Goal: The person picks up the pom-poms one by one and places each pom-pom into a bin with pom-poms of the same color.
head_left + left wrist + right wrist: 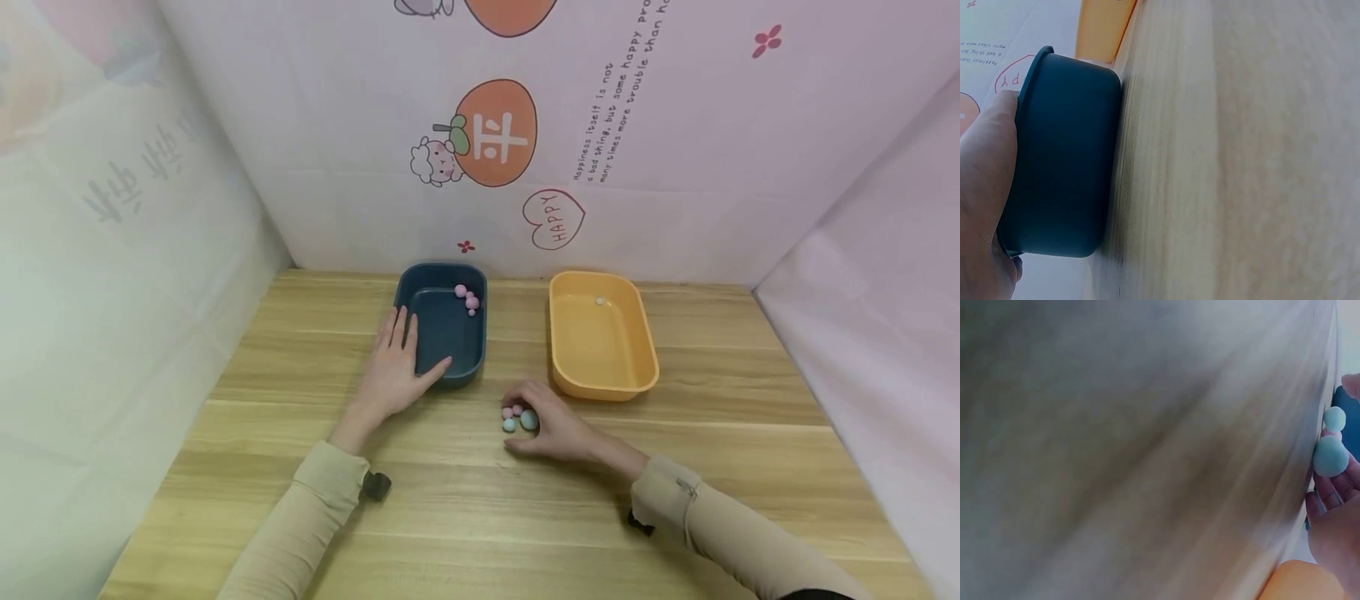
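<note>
My left hand (390,375) rests on the left and near rim of a dark blue tray (423,279), fingers spread and fairly straight. Several small pink balls (471,302) lie in that tray's far right corner. On the table, my right hand (551,421) curves loosely around a small group of balls, thumb apart from the fingers. A larger pale blue-green ball (528,419) sits nearest the palm, beside a smaller light blue ball (509,425) and two pink balls (507,412). In the right wrist view, the larger ball (1331,456) is close by the fingers.
A yellow tray (603,392) stands right of the dark blue one, with one small pale ball (600,301) inside near its far end. The wooden table (450,517) meets white printed cloth (660,217) at the back and both sides.
</note>
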### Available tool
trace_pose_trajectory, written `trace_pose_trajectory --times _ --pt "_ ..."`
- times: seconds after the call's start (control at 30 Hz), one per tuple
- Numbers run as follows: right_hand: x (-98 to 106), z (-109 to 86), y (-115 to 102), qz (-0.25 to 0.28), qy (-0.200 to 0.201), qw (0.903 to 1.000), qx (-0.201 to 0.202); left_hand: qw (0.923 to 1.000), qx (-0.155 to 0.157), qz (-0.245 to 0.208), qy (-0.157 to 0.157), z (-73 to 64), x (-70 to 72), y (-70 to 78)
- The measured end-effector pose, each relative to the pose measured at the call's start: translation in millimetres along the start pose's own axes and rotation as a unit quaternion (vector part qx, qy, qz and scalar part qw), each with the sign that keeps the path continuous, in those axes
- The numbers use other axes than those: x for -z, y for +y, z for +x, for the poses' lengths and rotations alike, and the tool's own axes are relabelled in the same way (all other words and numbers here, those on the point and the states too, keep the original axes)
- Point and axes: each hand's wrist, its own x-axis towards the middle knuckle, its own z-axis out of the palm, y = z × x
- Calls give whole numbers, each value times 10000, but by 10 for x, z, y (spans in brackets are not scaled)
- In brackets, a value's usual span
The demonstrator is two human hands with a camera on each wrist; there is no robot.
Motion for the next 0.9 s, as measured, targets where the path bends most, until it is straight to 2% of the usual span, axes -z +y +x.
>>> trace_pose_trajectory --times 0.3,0.4,0.47,0.57,0.7,0.9 --pt "21 4 48 -31 63 9997 231 10000 -25 -36 -24 19 27 9" --pt "-13 10 146 163 344 9975 592 10000 -27 -11 -29 32 29 5" --pt "-17 8 173 278 545 9958 678 10000 -24 8 -38 38 28 4" --pt "1 5 176 276 663 9962 501 10000 -21 13 -65 37 30 7" --pt "65 0 84 79 439 9990 -34 9999 -6 -31 -103 18 39 18" --pt "93 -6 22 9 282 9992 -267 9999 44 -30 -162 3 16 10"
